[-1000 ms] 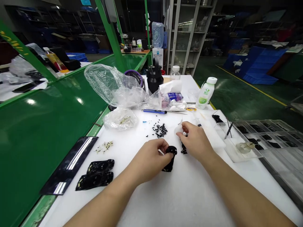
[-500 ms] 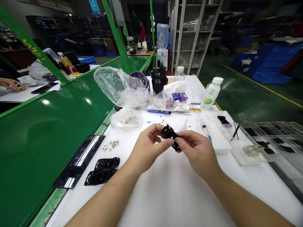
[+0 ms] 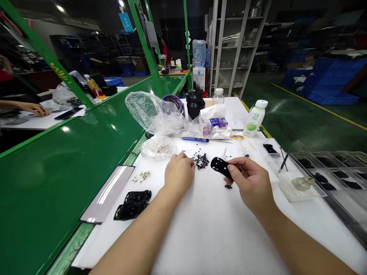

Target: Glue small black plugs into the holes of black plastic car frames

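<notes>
My right hand (image 3: 252, 183) grips a flat, black, car-shaped plastic part (image 3: 220, 166) between thumb and fingers, tilted above the white table, with small light spots along it. My left hand (image 3: 180, 171) rests on the table with its fingers curled together. Its fingertips are at the left edge of a heap of tiny black pieces (image 3: 202, 162); anything pinched in them is hidden. A few more black bits (image 3: 228, 186) lie under the held part. Two black car-shaped parts (image 3: 132, 205) lie beside my left forearm.
Small cream-and-black pieces (image 3: 141, 176) lie at left, near a plastic bag (image 3: 157, 148) with similar ones. A blue pen-like tool (image 3: 195, 139) and a white bottle (image 3: 255, 118) are farther back. Compartment trays (image 3: 338, 168) hold black parts at right. A co-worker's hand (image 3: 37, 109) shows beyond the green partition.
My left hand has let go of the black part and moved down to the heap of tiny pieces, which is now uncovered. The right hand keeps the part, shifted right.
</notes>
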Motion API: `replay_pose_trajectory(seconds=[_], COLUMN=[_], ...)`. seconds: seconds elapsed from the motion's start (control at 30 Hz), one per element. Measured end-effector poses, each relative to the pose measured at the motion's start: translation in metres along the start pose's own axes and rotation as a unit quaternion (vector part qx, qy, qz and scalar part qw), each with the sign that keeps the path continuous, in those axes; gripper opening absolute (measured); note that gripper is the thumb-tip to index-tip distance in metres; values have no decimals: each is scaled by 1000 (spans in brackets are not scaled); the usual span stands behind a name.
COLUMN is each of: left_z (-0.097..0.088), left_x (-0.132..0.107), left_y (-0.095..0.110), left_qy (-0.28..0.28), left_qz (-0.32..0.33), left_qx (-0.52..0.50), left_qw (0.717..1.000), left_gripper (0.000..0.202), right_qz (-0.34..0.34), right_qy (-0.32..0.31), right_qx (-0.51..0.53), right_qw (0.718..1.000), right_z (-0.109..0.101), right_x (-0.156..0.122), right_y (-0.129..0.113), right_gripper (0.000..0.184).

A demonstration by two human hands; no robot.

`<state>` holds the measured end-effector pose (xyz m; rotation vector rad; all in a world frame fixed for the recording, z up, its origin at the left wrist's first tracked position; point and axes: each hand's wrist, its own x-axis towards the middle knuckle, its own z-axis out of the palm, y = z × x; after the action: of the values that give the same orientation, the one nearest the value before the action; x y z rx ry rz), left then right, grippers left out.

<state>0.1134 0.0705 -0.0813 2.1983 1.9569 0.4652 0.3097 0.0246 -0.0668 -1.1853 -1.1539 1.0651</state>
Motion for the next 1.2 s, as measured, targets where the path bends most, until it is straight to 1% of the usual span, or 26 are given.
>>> replay_pose_trajectory(seconds=[0.07, 0.13, 0.17, 0.2, 0.23, 0.27, 0.33, 0.37, 0.4, 0.43, 0.47, 0.5, 0.53, 0.6, 0.67, 0.77, 0.83, 0.97, 1.1, 1.2], left_z=[0, -5, -8, -13, -17, -22, -29, -31, -33, -34, -34, -34, -33, -32, -31, -30, -29, -29, -29, -31], left_x=[0, -3, -6, -10, -13, -17, -22, -23, -24, -24, -24, -23, -22, -21, -21, -21, -21, -20, -19, -18], left_y=[2, 5, 6, 8, 11, 13, 18, 19, 20, 20, 19, 18, 17, 16, 15, 16, 17, 16, 14, 13], left_qy=[12, 45, 56, 55, 37, 7, -64, -94, -120, -141, -157, -169, -176, -177, -167, -148, -154, -172, -169, -172], left_qz=[14, 17, 7, -10, -34, -58, -92, -100, -103, -105, -107, -109, -110, -111, -116, -126, -124, -110, -108, -107], left_qx=[7, -40, -99, -183, -287, -398, -586, -652, -702, -738, -764, -781, -791, -799, -801, -812, -817, -815, -818, -819], left_qw=[1000, 998, 993, 982, 957, 916, 803, 746, 695, 652, 617, 592, 575, 564, 563, 551, 542, 542, 538, 537], left_gripper=[31, 28, 25, 23, 21, 22, 26, 27, 27, 27, 27, 26, 26, 25, 26, 30, 27, 24, 24, 24], right_qz=[-9, -13, -13, -14, -17, -22, -39, -48, -56, -60, -64, -67, -70, -74, -77, -81, -81, -76, -79, -63], right_qy=[1, 6, 13, 21, 26, 27, 25, 17, 12, 10, 9, 6, -1, -12, -16, -5, 2, 7, -1, -2], right_qx=[-10, -28, -37, -45, -49, -50, -49, -51, -53, -56, -58, -60, -62, -63, -61, -67, -73, -73, -70, -61], right_qw=[1000, 1000, 999, 999, 998, 998, 998, 997, 997, 997, 996, 996, 996, 995, 995, 994, 994, 994, 994, 996], right_z=[1, 1, 1, 1, 1, 0, -1, -1, -2, -2, -3, -3, -2, -2, -2, -4, -5, -7, -7, -8], right_x=[-1, -3, -4, -5, -6, -6, -6, -6, -6, -5, -6, -6, -6, -7, -7, -6, -6, -5, -6, -5], right_y=[-1, -2, -3, -4, -4, -4, -3, -2, -2, -1, -1, 0, 0, 0, 0, 1, 0, -2, -2, -1], right_gripper=[29, 29, 28, 28, 28, 28, 27, 26, 26, 25, 25, 24, 23, 22, 21, 20, 20, 20, 21, 22])
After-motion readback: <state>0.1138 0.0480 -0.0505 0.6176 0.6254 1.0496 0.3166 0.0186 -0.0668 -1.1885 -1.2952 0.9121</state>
